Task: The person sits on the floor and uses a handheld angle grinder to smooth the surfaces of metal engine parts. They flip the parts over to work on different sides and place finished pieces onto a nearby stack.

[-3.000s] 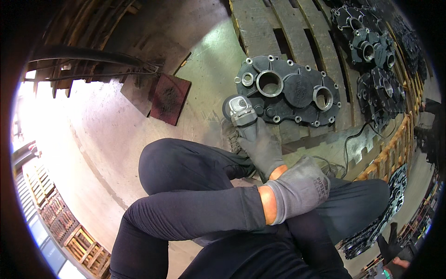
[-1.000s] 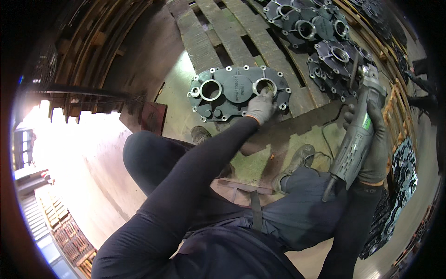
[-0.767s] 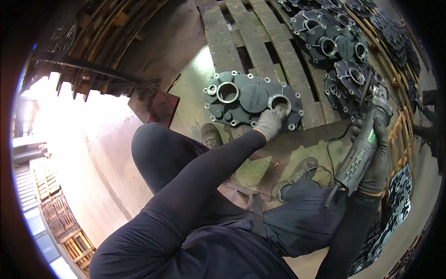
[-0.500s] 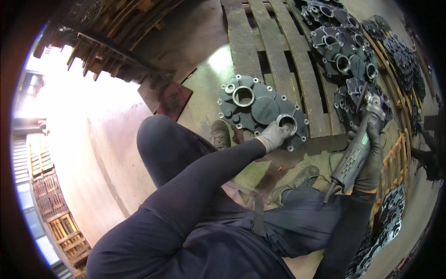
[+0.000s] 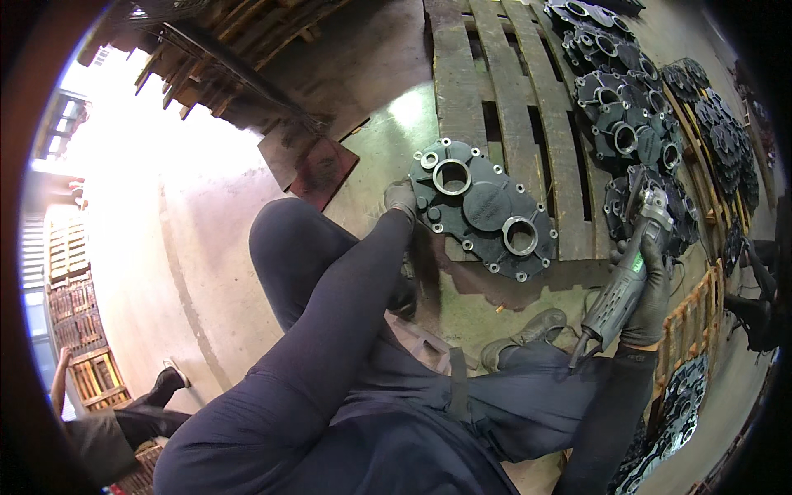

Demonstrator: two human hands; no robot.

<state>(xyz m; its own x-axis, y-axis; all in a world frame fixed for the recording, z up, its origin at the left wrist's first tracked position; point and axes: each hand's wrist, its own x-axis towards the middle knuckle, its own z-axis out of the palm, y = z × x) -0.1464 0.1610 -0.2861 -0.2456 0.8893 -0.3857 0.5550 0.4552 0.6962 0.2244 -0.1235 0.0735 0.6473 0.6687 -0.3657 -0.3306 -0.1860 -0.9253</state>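
Note:
In front of me is a dark metal gear housing cover (image 5: pixel 490 206), with two bright machined rings and bolt bosses around its rim. It overlaps the near edge of a wooden pallet (image 5: pixel 503 91). My left hand (image 5: pixel 401 199), gloved in grey, grips the cover's left edge; its fingertips are partly hidden behind the rim. At the right, my gloved right hand (image 5: pixel 652 289) is closed around the body of an angle grinder (image 5: pixel 617 290). The grinder's head points up and away, close to a cover in the right-hand stack, and its cord trails from the near end.
Stacked similar covers (image 5: pixel 627 107) line the pallet's right side, with more covers (image 5: pixel 716 132) beyond. Wooden pallets (image 5: pixel 247 49) stand far left, near a reddish plate (image 5: pixel 326 169) on the floor. Another person's leg (image 5: pixel 153 404) shows at the lower left.
My left hand has moved from the cover's right ring to its left edge. The grinder stays in my right hand. Another person has come into view at the lower left.

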